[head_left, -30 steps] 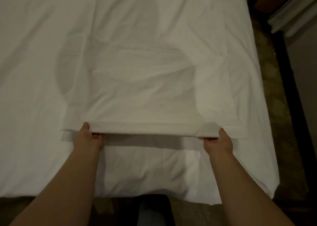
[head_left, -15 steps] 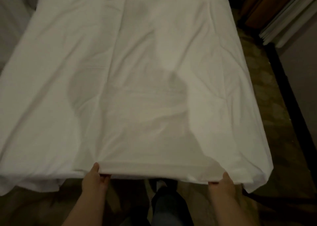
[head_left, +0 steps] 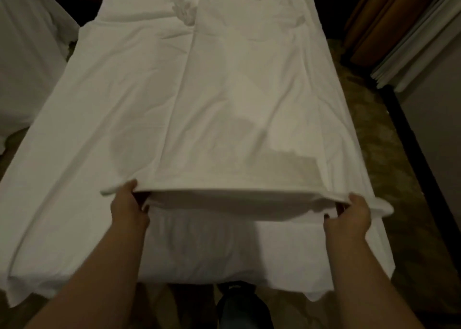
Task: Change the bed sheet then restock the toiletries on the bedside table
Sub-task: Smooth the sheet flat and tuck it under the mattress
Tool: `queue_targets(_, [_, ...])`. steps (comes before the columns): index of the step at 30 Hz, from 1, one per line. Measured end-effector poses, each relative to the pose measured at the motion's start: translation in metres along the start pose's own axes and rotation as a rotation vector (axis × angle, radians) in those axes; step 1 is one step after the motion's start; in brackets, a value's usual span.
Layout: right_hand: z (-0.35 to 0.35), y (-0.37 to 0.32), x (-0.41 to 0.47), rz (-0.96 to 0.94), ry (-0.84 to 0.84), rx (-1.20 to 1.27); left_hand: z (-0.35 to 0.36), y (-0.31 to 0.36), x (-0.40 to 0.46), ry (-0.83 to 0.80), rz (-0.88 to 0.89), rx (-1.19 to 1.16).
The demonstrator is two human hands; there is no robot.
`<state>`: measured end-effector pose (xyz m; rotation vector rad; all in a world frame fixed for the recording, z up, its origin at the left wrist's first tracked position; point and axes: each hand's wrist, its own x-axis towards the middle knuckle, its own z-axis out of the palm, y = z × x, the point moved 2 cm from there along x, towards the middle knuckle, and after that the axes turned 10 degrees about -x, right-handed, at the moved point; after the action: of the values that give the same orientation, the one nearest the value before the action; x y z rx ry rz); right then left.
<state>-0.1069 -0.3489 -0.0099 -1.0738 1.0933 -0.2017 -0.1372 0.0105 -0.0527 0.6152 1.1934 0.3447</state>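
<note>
A white bed sheet (head_left: 224, 104) lies spread along the bed in front of me. Its near hem is lifted off the mattress and stretched between my hands. My left hand (head_left: 128, 204) grips the hem at the left, thumb on top and fingers curled underneath. My right hand (head_left: 349, 215) grips the hem at the right in the same way. Under the raised hem, a lower white layer (head_left: 212, 251) covers the foot of the bed and hangs over its front edge. No bedside table or toiletries are in view.
Another white-covered bed (head_left: 27, 54) stands to the left across a narrow gap. Patterned carpet (head_left: 389, 169) runs along the right side, bordered by a dark frame (head_left: 424, 169), wooden panels (head_left: 379, 16) and folded white curtains (head_left: 419, 39). My shoe (head_left: 239, 303) shows below the bed's foot.
I pulled the hem back past the foot of the bed, then carried it forward again and lifted it above the mattress. More of the bed's length is now in view.
</note>
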Motion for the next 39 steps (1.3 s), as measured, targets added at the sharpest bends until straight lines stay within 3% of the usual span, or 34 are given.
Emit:
queue_targets(9, [0.161, -0.080, 0.095, -0.060, -0.158, -0.074, 0.185, 0.057, 0.061, -0.101, 0.131, 0.164])
queue_targets(13, [0.210, -0.074, 0.149, -0.077, -0.135, -0.181, 0.238, 0.054, 0.107, -0.081, 0.148, 0.284])
queue_targets(16, [0.230, -0.053, 0.188, -0.133, -0.142, -0.339, 0.266, 0.039, 0.136, -0.158, 0.201, 0.417])
queue_targets(17, [0.235, -0.042, 0.200, -0.202, -0.130, -0.431, 0.270, 0.030, 0.146, -0.200, 0.272, 0.552])
queue_targets(19, [0.242, -0.009, 0.210, -0.425, -0.080, -0.766, 0.267, 0.005, 0.161, -0.178, 0.531, 1.053])
queue_targets(22, [0.251, 0.065, 0.188, -0.984, -0.261, -1.272, 0.238, -0.058, 0.167, -0.257, 0.821, 1.675])
queue_targets(24, [0.258, 0.114, 0.167, -1.216, -0.465, -1.586, 0.218, -0.101, 0.167, -0.507, 0.980, 1.889])
queue_targets(26, [0.263, 0.146, 0.157, -1.325, -0.641, -1.782, 0.199, -0.134, 0.171, -0.741, 1.055, 2.062])
queue_targets(28, [0.265, 0.158, 0.167, -1.397, -0.775, -1.848, 0.191, -0.150, 0.175, -0.886, 1.040, 2.136])
queue_targets(30, [0.255, 0.156, 0.191, -1.453, -0.802, -1.914, 0.191, -0.148, 0.185, -0.970, 1.042, 2.151])
queue_targets(34, [0.202, 0.118, 0.245, -1.333, -0.526, -1.985, 0.185, -0.105, 0.228, -0.735, 0.898, 2.210])
queue_targets(39, [0.133, 0.088, 0.262, -1.037, -0.250, -2.003, 0.171, -0.058, 0.245, -0.171, 0.651, 2.100])
